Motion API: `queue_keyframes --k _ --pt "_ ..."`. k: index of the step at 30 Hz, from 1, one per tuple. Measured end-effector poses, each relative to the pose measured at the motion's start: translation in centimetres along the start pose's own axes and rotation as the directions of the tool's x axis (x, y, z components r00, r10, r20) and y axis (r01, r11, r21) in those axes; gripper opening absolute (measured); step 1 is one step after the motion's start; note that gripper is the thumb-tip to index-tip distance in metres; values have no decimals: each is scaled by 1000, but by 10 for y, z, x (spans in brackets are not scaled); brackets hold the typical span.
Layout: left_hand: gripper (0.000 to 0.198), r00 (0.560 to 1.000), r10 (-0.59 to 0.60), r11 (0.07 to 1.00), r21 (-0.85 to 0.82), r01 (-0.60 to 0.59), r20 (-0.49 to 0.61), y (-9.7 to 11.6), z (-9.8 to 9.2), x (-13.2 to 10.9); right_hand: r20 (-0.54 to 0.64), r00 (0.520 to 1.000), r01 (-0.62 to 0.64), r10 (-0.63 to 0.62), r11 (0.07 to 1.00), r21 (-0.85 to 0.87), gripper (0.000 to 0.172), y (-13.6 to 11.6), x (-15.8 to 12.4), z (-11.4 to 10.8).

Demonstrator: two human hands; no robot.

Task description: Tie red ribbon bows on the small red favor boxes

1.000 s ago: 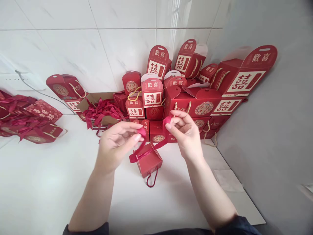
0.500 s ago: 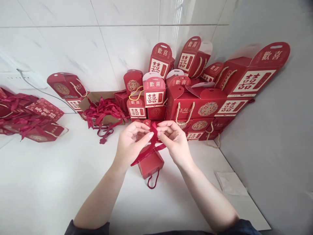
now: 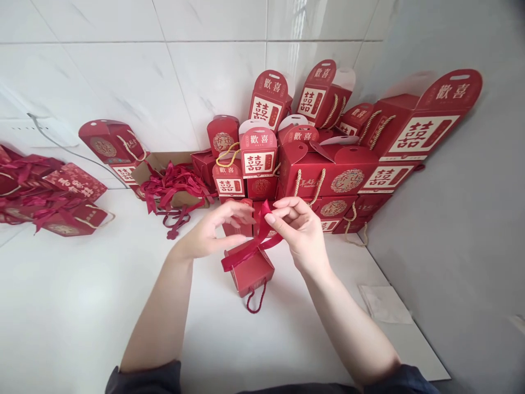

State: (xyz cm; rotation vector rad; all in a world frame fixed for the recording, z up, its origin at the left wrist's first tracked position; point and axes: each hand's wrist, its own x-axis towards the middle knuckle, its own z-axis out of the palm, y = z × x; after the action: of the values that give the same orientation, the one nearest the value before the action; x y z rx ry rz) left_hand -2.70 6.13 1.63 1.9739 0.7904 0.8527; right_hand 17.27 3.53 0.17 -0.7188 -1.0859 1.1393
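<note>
A small red gift box with a dark red cord handle stands on the white table, just below my hands. A red ribbon runs from the box top up between my hands. My right hand pinches the upper end of the ribbon, its loop sticking up beside my fingertips. My left hand is beside it with fingers curled and partly apart, its fingertips at the ribbon; whether it grips the ribbon is hidden.
A stack of red gift boxes with rope handles fills the corner behind my hands. A cardboard box of loose red ribbons sits to the left of it. More red boxes lie at far left. A white sheet lies at right.
My hands came together over the box, crossing the ribbon ends. Now my right hand holds the ribbon's raised loop and my left hand's fingers have loosened and shifted left.
</note>
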Motion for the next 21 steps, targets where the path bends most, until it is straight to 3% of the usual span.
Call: queue_keyframes --k 2,4,11,14,18,21 --pt "61 958 1 996 -85 24 287 -18 -13 0 -12 1000 29 -29 1000 -1 24 -4 0 -2" --pt "71 924 5 993 -112 41 381 -36 -16 1 -25 997 75 -75 997 8 23 -9 1 -4" --pt "85 907 -41 963 -224 147 419 -69 12 -3 -66 969 239 -239 971 -12 21 -32 9 -7" --pt "86 912 -53 952 -255 169 406 -72 21 -9 -23 962 269 -270 962 -52 22 -40 14 -5" --pt "77 939 -93 978 -146 149 332 -70 28 -15 33 967 256 -254 966 -48 23 -39 17 0" --pt "75 956 -51 986 -139 95 288 -69 30 -17 48 975 221 -219 974 -44 23 -35 17 0"
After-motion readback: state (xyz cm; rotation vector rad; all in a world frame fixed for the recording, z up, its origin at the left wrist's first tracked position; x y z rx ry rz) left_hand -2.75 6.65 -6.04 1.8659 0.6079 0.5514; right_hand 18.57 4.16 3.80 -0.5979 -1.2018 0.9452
